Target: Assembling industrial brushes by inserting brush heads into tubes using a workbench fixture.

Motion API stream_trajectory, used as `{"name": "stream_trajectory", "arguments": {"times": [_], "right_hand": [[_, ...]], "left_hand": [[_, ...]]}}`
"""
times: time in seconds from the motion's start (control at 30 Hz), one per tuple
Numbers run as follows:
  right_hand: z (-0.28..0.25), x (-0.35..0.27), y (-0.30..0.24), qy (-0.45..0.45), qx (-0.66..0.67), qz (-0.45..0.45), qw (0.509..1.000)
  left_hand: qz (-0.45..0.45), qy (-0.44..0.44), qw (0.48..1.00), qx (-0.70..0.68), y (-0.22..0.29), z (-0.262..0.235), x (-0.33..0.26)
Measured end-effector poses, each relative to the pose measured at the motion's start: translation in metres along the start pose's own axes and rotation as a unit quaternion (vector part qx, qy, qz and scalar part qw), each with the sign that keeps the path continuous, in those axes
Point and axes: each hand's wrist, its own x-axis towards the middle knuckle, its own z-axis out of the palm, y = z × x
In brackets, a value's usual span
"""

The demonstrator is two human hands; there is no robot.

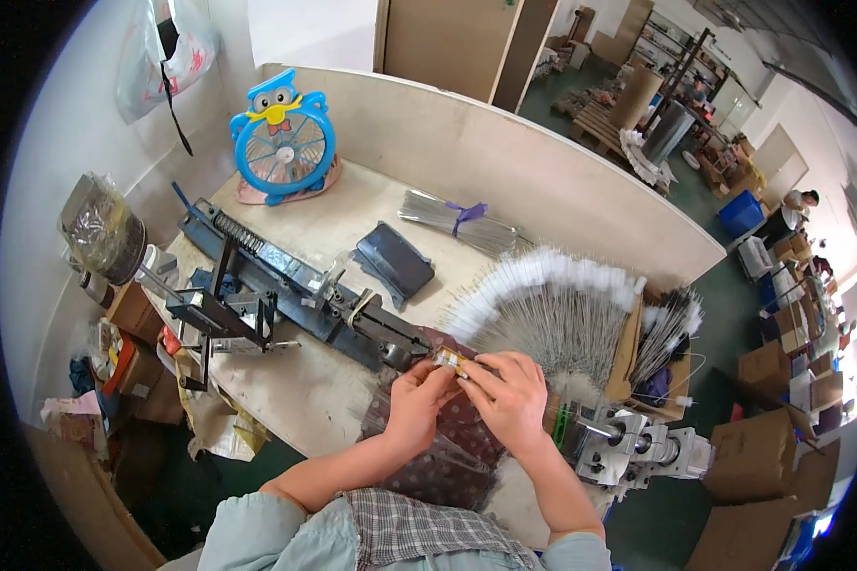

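Note:
My left hand (417,404) and my right hand (507,395) meet at the near end of a long dark metal fixture (300,281). Between their fingertips is a small white and yellow piece (448,359), too small and covered to name. Both hands are closed, with thumbs and fingers pinching it from either side. Under my wrists a brown dotted cloth (462,452) drapes over the table edge. Right of my hands, many thin metal wires with white bristly ends (562,305) lie fanned out.
A blue owl-shaped fan (286,152) stands at the back. A black pouch (395,262) and a tied wire bundle (462,217) lie ahead. A silver machine (643,447) sits at right, by a cardboard box (662,381) of wires. A lever mechanism (224,314) juts out at left.

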Motion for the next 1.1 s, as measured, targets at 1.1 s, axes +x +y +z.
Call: {"name": "stream_trajectory", "arguments": {"times": [1.1], "right_hand": [[0.014, 0.01, -0.016, 0.005, -0.023, 0.001, 1.0]], "left_hand": [[0.036, 0.005, 0.999, -0.011, -0.018, -0.02, 0.009]]}}
